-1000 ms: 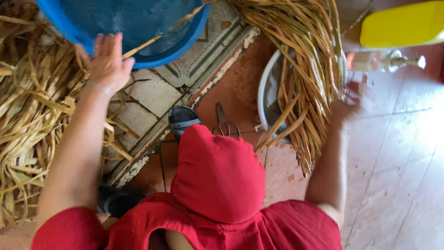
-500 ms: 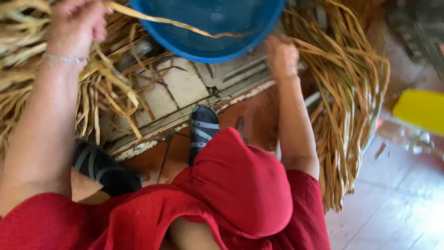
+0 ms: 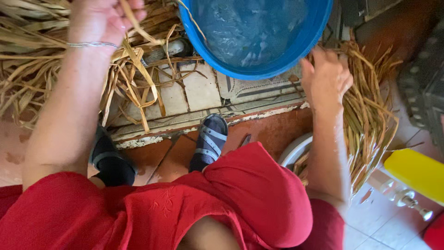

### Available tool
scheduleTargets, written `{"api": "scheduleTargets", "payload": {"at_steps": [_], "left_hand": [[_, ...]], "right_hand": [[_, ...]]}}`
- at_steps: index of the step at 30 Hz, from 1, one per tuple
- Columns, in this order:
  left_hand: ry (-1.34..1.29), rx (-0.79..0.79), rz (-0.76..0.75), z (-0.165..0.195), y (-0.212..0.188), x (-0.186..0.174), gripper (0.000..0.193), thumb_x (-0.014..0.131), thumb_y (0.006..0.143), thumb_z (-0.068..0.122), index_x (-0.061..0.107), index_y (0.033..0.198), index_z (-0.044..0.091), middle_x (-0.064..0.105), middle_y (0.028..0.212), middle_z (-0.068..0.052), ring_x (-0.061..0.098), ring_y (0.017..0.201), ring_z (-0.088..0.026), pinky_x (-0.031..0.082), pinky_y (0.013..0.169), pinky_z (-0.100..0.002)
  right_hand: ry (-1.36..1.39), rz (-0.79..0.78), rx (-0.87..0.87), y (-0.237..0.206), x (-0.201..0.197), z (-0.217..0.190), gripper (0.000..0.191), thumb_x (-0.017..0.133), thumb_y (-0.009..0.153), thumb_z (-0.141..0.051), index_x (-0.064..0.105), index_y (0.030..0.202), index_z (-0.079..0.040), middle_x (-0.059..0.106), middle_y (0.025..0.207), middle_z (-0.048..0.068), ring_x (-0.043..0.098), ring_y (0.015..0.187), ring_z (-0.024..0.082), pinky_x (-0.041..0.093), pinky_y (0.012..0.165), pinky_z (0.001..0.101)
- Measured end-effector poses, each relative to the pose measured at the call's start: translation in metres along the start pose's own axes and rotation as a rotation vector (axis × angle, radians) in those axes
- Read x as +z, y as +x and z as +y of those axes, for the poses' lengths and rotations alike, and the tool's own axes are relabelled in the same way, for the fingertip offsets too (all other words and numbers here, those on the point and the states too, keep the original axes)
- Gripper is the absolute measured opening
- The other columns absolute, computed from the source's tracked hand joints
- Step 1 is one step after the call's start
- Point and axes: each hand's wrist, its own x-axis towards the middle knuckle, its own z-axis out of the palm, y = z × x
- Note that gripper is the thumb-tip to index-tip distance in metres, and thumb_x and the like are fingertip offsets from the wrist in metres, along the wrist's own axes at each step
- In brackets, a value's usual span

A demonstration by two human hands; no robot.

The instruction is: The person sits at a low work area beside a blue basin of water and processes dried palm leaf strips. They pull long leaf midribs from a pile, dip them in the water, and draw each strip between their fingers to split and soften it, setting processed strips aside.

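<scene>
Right hand (image 3: 325,78) dropped onto straw bundle (image 3: 374,120); left hand (image 3: 99,21) grips strands (image 3: 138,55).

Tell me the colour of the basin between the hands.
Blue basin, clearest in the head view.

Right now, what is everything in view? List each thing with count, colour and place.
basin: one, blue, holds water, top centre
left straw: one heap, tan, top left
right straw: one bundle, tan, right
white bowl: one, under the right straw
yellow item: one, lower right
sandals: two, dark, on the floor
red garment: one, bottom
left hand: shut on a strip
right hand: open, on the right straw
</scene>
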Motion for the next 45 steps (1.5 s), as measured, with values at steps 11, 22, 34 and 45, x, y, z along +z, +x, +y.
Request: {"api": "scheduleTargets", "payload": {"at_steps": [11,22,34,45], "left_hand": [[-0.474,0.084,0.003,-0.035,-0.025,-0.008,0.011,0.056,0.117,0.006,0.056,0.128,0.004,0.07,0.116,-0.012,0.072,0.105,-0.022,0.062,0.102,-0.044],[1.278,0.165,0.461,-0.033,-0.054,-0.032,0.043,0.074,0.102,0.027,0.05,0.125,0.0,0.066,0.093,-0.017,0.067,0.083,-0.029,0.055,0.079,-0.043],[0.889,0.358,-0.069,-0.115,-0.014,0.066,0.026,0.054,0.11,0.029,0.065,0.107,0.005,0.063,0.074,-0.009,0.062,0.063,-0.021,0.047,0.057,-0.035],[0.693,0.347,0.044,-0.138,0.022,0.124,0.025,0.047,0.103,0.023,0.065,0.094,0.007,0.065,0.065,-0.01,0.068,0.059,-0.025,0.053,0.057,-0.039]], "right_hand": [[0.881,-0.398,-0.892,0.085,0.016,-0.178,0.069,0.081,0.087,-0.02,0.051,0.146,-0.002,0.062,0.132,0.021,0.065,0.106,0.034,0.051,0.09,0.0435],[0.78,-0.321,-0.596,0.103,0.036,-0.184,0.019,0.074,0.095,-0.015,0.077,0.112,-0.01,0.068,0.084,0.008,0.066,0.077,0.026,0.053,0.068,0.0405],[1.427,-0.418,-0.142,0.105,0.03,-0.184,0.02,0.079,0.096,-0.015,0.075,0.111,-0.003,0.074,0.095,0.006,0.066,0.077,0.014,0.056,0.069,0.0315],[1.684,-0.379,0.138,0.13,0.041,-0.175,0.027,0.059,0.107,-0.026,0.067,0.109,0.0,0.076,0.099,0.013,0.069,0.08,0.017,0.051,0.064,0.0306]]}}
